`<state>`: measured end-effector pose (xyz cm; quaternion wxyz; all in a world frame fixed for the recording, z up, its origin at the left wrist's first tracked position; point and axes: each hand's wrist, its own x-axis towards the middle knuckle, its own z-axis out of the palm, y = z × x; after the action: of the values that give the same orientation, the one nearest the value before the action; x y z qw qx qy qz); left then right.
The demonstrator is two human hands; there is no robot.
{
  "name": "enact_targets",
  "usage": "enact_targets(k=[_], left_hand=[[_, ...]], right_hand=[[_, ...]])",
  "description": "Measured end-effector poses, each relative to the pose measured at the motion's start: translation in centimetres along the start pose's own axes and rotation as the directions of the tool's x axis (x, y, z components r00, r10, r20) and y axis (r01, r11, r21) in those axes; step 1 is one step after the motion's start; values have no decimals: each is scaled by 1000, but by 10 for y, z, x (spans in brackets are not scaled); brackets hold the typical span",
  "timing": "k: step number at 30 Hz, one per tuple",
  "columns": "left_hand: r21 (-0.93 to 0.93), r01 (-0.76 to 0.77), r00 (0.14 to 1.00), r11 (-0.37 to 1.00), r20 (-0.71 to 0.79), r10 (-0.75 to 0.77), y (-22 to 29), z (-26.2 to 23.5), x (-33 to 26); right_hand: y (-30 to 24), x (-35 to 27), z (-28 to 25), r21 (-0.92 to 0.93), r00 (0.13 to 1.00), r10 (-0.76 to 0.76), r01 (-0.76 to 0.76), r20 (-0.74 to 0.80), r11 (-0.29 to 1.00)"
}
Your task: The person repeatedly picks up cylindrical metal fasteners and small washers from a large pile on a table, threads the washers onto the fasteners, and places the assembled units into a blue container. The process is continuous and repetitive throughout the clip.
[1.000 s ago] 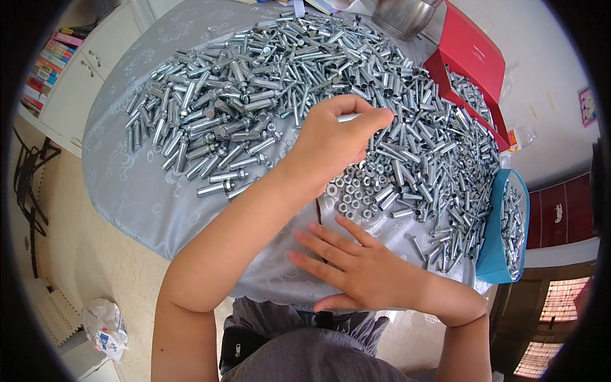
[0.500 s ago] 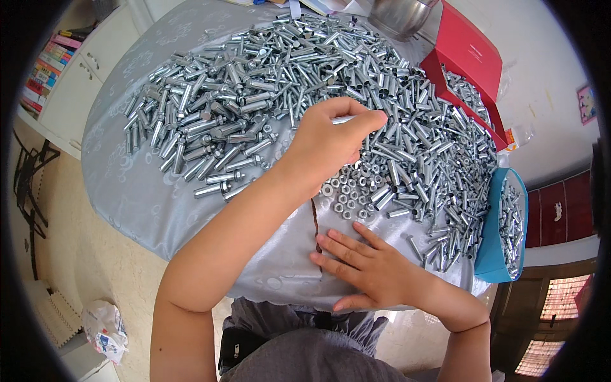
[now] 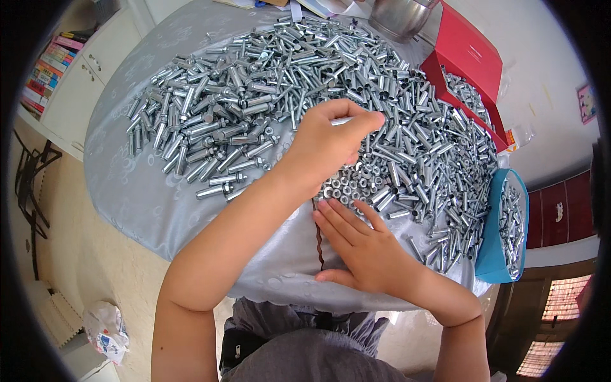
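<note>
My left hand [image 3: 328, 137] is raised over the middle of the pile, its fingers curled and closed. Between thumb and index finger shows a bit of a silvery metal piece [image 3: 341, 120]; the rest is hidden by the hand. My right hand [image 3: 366, 245] lies flat on the grey tablecloth, fingers stretched out and thumb apart. Its fingertips reach the near edge of a cluster of hex nuts and washers [image 3: 347, 188]. Beyond spreads a large heap of metal sleeves and bolts [image 3: 318, 63]. Expansion bolts with nuts on them [image 3: 215, 190] lie left of my left forearm.
At the right edge stands a blue box [image 3: 491, 239] of small metal parts. An open red box [image 3: 468, 105] with more parts is behind it. A metal pot [image 3: 398, 18] and papers sit at the far edge. A dark crack-like line [image 3: 318, 239] runs down the tablecloth [image 3: 146, 197].
My right hand has slid forward on the tablecloth up to the nuts. The nearest nuts now lie farther away and closer together. My left hand has stayed in place.
</note>
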<state>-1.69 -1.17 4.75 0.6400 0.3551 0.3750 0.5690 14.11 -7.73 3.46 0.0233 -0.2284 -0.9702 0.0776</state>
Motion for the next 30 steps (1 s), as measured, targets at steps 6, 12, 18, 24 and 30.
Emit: enact_targets(k=[6,12,18,24,30], left_hand=[[14,-8,1000,1000,-9,8,1,3,-3],[7,-8,1000,1000,16,8,-2,2,-2],[26,16,1000,1000,-4,-16,-1,4,-2],[27,35,999,999,-4,-35,-3,3,-1],[57,46,999,997,14,-46,-7,7,-2]], right_hand=[[-3,-15,-5,-9,996,9,-8,85,1000],[-12,-34,-12,3,986,39,-40,159,999],[-19,-52,-18,-2,981,59,-59,183,998],[-22,-71,-18,-11,979,72,-72,192,997],[-23,-86,-19,26,986,89,-94,144,995]])
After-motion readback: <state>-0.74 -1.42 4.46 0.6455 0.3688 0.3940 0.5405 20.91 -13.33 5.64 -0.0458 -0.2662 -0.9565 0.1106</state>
